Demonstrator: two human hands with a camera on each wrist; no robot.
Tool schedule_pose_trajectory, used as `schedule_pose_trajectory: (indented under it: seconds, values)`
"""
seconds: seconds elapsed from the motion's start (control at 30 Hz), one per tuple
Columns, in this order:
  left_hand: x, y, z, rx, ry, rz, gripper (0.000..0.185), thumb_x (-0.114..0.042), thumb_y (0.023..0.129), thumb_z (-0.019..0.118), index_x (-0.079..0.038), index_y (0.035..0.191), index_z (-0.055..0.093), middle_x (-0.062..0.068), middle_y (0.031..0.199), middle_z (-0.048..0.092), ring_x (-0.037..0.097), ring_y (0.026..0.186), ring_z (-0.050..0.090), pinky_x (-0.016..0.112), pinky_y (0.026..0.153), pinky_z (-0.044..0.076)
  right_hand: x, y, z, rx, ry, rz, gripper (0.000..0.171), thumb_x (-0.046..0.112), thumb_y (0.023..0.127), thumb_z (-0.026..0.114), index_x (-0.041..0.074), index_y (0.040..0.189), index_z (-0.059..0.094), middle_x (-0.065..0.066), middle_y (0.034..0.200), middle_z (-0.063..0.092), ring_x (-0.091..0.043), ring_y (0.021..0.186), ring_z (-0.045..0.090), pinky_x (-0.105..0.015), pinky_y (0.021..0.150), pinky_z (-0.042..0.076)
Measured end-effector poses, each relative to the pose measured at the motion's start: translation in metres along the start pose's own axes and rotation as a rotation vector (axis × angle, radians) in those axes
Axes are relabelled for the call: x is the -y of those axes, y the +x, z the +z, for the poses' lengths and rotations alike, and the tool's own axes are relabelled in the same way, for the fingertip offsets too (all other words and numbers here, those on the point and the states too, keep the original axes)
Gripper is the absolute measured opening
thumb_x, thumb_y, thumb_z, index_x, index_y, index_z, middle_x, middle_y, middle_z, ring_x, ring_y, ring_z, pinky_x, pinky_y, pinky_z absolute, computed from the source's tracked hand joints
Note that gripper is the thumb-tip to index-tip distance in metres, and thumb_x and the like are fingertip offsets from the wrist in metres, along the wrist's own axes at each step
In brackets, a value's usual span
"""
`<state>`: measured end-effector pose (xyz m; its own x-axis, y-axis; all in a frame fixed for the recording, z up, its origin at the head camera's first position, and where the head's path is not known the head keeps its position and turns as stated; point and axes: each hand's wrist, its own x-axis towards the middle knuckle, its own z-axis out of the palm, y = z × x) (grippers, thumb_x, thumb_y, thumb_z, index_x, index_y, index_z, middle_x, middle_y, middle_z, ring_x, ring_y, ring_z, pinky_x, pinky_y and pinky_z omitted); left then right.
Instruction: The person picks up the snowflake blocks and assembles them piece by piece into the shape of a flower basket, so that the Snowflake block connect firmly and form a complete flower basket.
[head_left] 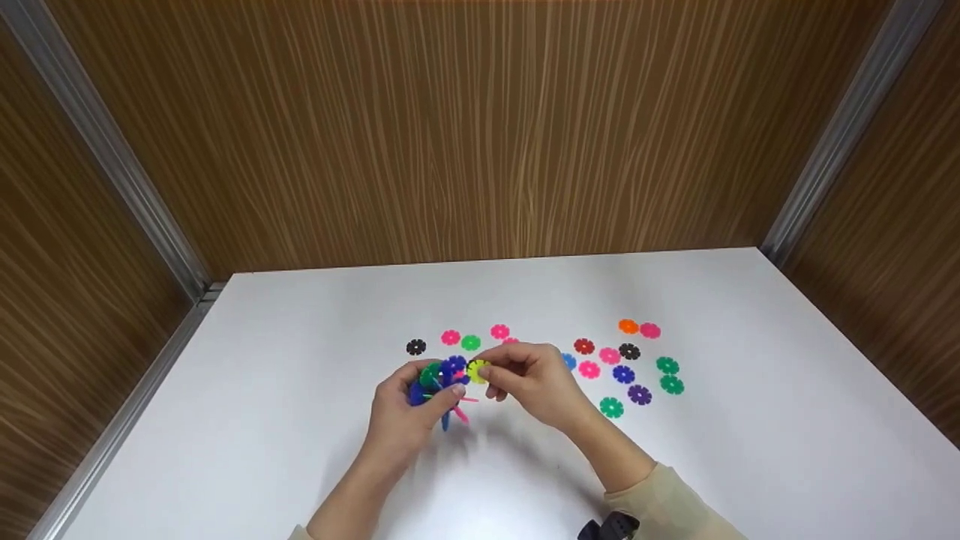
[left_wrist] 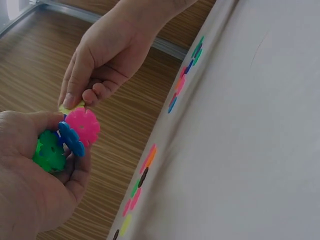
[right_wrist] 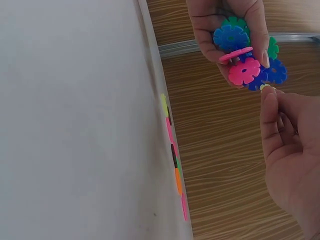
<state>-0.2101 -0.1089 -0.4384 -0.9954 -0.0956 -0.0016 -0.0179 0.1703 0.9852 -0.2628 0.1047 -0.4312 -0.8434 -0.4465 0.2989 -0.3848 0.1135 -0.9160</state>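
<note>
— Where is the yellow disc [head_left: 477, 370]?

— Pinched on edge between the right hand's [head_left: 534, 381] thumb and forefinger, held above the table [head_left: 300, 420] toward its near edge, touching the right side of the cluster [head_left: 442, 379].

— And the cluster?

— Blue, green and pink notched discs slotted together, gripped by the left hand's [head_left: 409, 416] curled fingers. Loose discs [head_left: 630, 375] lie toward the table's right side.

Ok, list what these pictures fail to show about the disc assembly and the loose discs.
- Yellow notched plastic disc: mostly covered by the right hand in every view, so its joint stays unseen.
- Cluster of joined blue, green and pink discs: head view, partly hidden in the left hand, piece count unclear.
- Loose discs: wrist views, edge-on on the white table.
</note>
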Motion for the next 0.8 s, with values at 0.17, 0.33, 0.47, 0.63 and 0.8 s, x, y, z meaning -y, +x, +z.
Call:
schedule_pose_trajectory:
  seconds: [0.17,0.33,0.47,0.63,0.8]
  values:
    - [-0.0003,0.0002,-0.001,-0.012,0.015,-0.007,0.049,-0.034,0.092,0.086,-0.015,0.132,0.067,0.006,0.133,0.067,0.032,0.135,0.057,0.051,0.11,0.05,0.0009,-0.0009,-0.0012,-0.014,0.007,-0.026,0.015,0.01,0.101,0.074,0.007,0.114,0.08,-0.01,0.095,0.077,-0.023,0.076,0.072,-0.031,0.075,0.064]
    - [-0.0014,-0.002,-0.0018,0.006,-0.013,0.023,0.048,-0.032,0.092,0.086,-0.011,0.131,0.068,0.008,0.128,0.069,0.03,0.128,0.061,0.048,0.108,0.053,-0.0002,-0.0007,-0.0011,0.012,0.018,-0.036,0.015,0.008,0.1,0.075,0.005,0.113,0.081,-0.012,0.095,0.077,-0.021,0.075,0.073,-0.031,0.074,0.064]
    - [-0.0049,-0.0047,-0.0024,0.019,-0.001,0.024,0.049,-0.034,0.092,0.086,-0.01,0.131,0.068,0.007,0.125,0.069,0.028,0.123,0.062,0.047,0.106,0.054,0.0028,-0.0003,-0.0006,0.016,0.01,-0.034,0.014,0.009,0.1,0.075,0.006,0.112,0.082,-0.01,0.093,0.077,-0.022,0.074,0.073,-0.031,0.073,0.064]
    - [-0.0073,-0.0042,-0.0025,0.02,0.028,0.008,0.052,-0.038,0.091,0.086,-0.01,0.132,0.068,0.006,0.124,0.07,0.028,0.122,0.063,0.048,0.105,0.055,0.0077,-0.0003,0.0005,0.001,-0.012,-0.033,0.015,0.011,0.1,0.076,0.008,0.113,0.082,-0.008,0.094,0.078,-0.023,0.074,0.073,-0.031,0.074,0.064]
    - [-0.0056,-0.0037,-0.0012,0.023,0.031,-0.008,0.051,-0.037,0.091,0.087,-0.011,0.13,0.068,0.006,0.121,0.07,0.027,0.118,0.064,0.045,0.102,0.057,0.0062,-0.0014,0.0031,0.024,-0.006,-0.027,0.015,0.009,0.1,0.075,0.006,0.113,0.082,-0.009,0.095,0.078,-0.021,0.072,0.072,-0.03,0.072,0.064]
